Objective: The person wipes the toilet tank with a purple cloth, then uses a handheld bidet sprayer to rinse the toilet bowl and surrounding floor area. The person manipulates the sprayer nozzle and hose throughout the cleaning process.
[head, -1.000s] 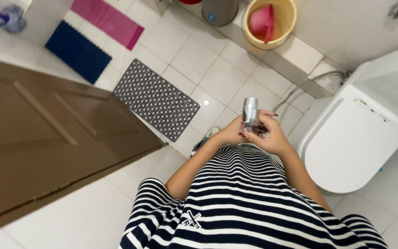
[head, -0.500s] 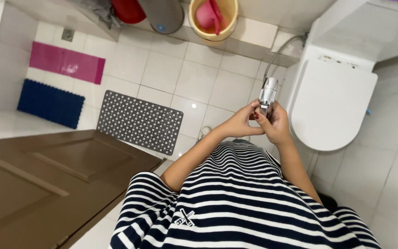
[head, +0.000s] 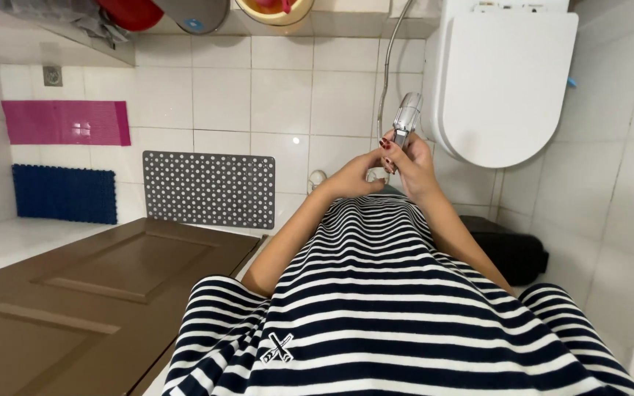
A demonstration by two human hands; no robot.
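My right hand (head: 410, 163) grips a chrome hand sprayer (head: 406, 117) by its handle, nozzle pointing up toward the white toilet (head: 504, 88). A metal hose (head: 387, 70) runs from the sprayer up to the back wall. My left hand (head: 355, 176) is just left of the right hand, its fingers touching the lower end of the sprayer handle. Both forearms reach out over my black-and-white striped top (head: 390, 315).
The closed toilet lid stands at the right. A brown door (head: 89, 293) fills the lower left. On the tiled floor lie a grey perforated mat (head: 210, 189), a pink mat (head: 64, 122) and a blue mat (head: 64, 193). A yellow bucket (head: 273, 11) and red basin (head: 130, 11) sit at the top. A black bin (head: 511, 253) is beside the toilet.
The view has swung so the toilet now sits upright at the right. Both hands stay on the sprayer, which has risen slightly toward the toilet.
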